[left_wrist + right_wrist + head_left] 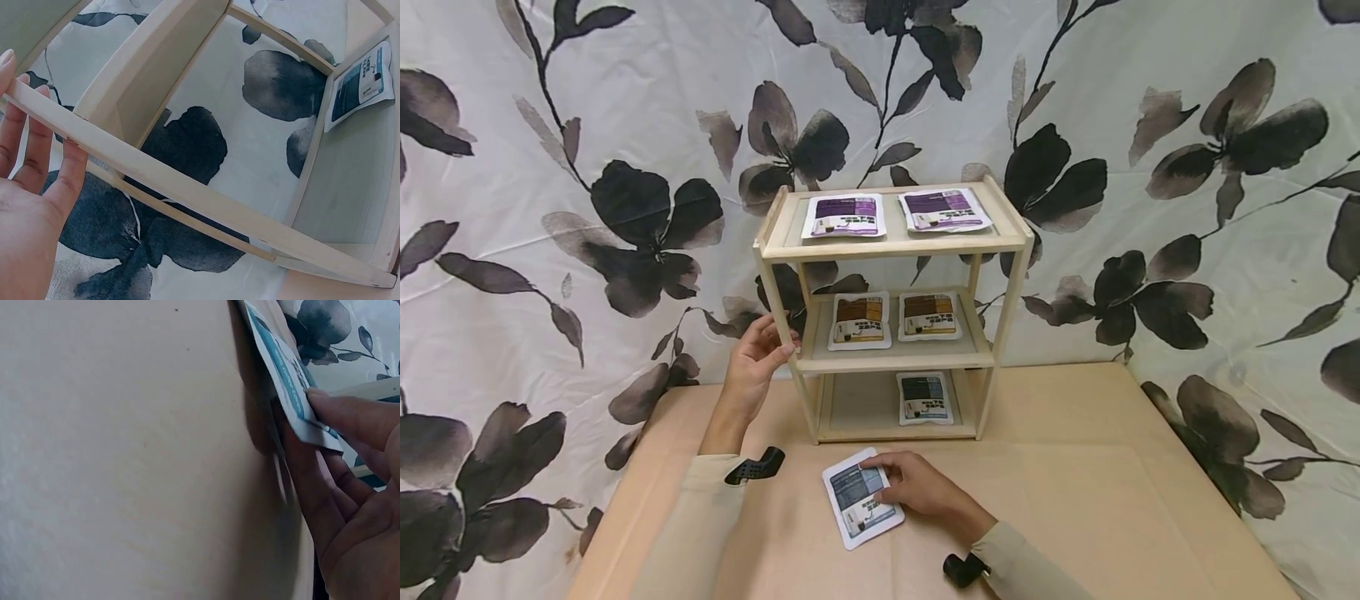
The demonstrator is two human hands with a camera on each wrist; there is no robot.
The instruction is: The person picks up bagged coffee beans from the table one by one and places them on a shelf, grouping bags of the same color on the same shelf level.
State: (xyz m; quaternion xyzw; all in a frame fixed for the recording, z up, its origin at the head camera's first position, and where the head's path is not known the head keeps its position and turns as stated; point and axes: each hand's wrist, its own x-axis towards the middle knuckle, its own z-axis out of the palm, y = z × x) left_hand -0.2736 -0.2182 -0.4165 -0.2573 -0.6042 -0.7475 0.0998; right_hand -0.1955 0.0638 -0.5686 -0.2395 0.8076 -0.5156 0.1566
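My right hand (925,492) pinches a white packet with a blue-grey label (862,500) by its right side, in front of the shelf. The right wrist view shows the thumb on the packet's printed face (290,375) and fingers beneath it, close to the tabletop. At the left, my left hand (751,367) holds the front post of a small three-tier wooden shelf (895,361). Seen from the left wrist, the thumb and fingers lie on either side of that post (156,172). A matching blue-grey packet (925,398) lies on the right of the bottom tier.
Two purple-labelled packets, one left (845,217) and one right (945,210), lie on the top tier. The middle tier bears two brown-labelled packets, left (860,322) and right (929,317). A tan table (1075,467) carries the shelf, before a floral cloth backdrop (925,125).
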